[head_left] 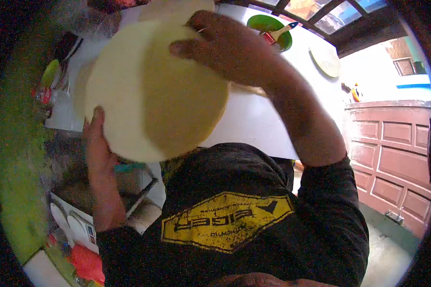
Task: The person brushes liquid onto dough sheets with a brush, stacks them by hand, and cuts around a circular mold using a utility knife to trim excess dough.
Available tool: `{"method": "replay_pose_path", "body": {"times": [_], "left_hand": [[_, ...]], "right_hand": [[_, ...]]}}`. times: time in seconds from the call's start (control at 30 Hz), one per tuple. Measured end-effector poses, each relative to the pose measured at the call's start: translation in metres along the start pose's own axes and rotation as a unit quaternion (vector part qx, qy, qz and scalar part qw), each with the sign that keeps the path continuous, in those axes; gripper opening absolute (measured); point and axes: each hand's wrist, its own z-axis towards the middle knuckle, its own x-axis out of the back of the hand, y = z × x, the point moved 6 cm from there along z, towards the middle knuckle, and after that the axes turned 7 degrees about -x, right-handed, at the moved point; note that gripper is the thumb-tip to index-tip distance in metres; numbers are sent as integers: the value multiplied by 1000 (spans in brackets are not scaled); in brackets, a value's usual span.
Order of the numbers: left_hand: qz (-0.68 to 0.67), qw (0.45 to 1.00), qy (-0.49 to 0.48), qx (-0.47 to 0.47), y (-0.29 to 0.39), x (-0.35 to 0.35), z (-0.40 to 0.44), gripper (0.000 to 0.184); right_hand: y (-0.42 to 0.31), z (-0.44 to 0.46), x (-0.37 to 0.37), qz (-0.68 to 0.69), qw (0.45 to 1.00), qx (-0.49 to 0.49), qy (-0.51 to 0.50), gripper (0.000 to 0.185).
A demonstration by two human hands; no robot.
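A large, round, pale yellow sheet of dough (pixel 177 105) is tilted up in front of me above the white table, with a shadow across its right half. My left hand (pixel 98 141) grips its lower left edge, fingertips pointing up. Over the upper right edge reaches my right hand (pixel 230 48), its thumb on the face of the sheet and its fingers bent at the rim. The sheet hides part of both hands' contact. Behind it, another pale round sheet (pixel 175 5) shows at the far edge.
On the white table (pixel 273 117), a green bowl (pixel 259 21) with a paintbrush (pixel 275 34) across it stands at the back right. A pale round lid or plate (pixel 326 62) lies at the right end. A brown panelled gate (pixel 388 143) is on the right.
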Motion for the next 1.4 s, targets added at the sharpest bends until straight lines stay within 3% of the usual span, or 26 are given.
{"method": "replay_pose_path", "body": {"times": [0.03, 0.13, 0.2, 0.23, 0.3, 0.33, 0.4, 0.53, 0.63, 0.73, 0.8, 0.87, 0.93, 1.07, 1.13, 1.23, 1.37, 1.4], "left_hand": [[5, 1000, 8, 8, 2, 15, 0, 58], [49, 998, 25, 28, 2, 29, 15, 62], [92, 994, 36, 41, -15, 56, 39, 64], [225, 971, -75, -1, -41, 72, 64, 67], [350, 917, -186, -44, -69, 70, 72, 71], [463, 865, -152, -118, -66, 65, 64, 72], [560, 780, -125, -249, -61, 63, 52, 77], [526, 784, -149, -294, -34, 15, 22, 71], [455, 741, -303, -391, -12, -76, -7, 58], [376, 716, -440, -391, -29, -160, -11, 55], [393, 681, -479, -390, -53, -200, -2, 58], [379, 706, -515, -306, -88, -236, 22, 58], [397, 679, -524, -328, -105, -266, 36, 54], [340, 655, -528, -421, -134, -299, 50, 50], [442, 580, -623, -283, -161, -309, 53, 55], [470, 586, -628, -201, -164, -300, 57, 59], [335, 615, -643, -311, -146, -311, 32, 59], [248, 662, -692, -146, -139, -316, 22, 58]], "right_hand": [[-6, 4, -9, 0, 999, 52, 11, 45], [6, 25, -37, 48, 998, 28, 7, 52], [47, 54, -75, 44, 997, -38, -54, 57], [64, 59, -87, 39, 993, -86, -78, 58], [92, 43, -93, 12, 992, -125, -8, 50], [114, 30, -98, -12, 993, -111, 31, 46], [157, 6, -102, -67, 989, -116, 63, 38], [205, -29, -28, -137, 951, -251, 114, 34], [242, -27, -18, -217, 926, -304, 49, 38], [290, -19, -29, -198, 928, -315, 4, 37], [285, -22, -24, -145, 941, -306, 3, 35], [276, -33, -22, -92, 949, -300, 1, 32], [250, -43, -19, -139, 974, -175, 41, 21], [214, -75, -14, -65, 987, -79, 121, 18], [209, -87, -10, -47, 986, -76, 140, 17], [207, -99, -4, -15, 983, -67, 169, 15], [193, -103, 8, 48, 983, -52, 170, 12], [185, -103, 15, 49, 982, -54, 174, 12]]}}
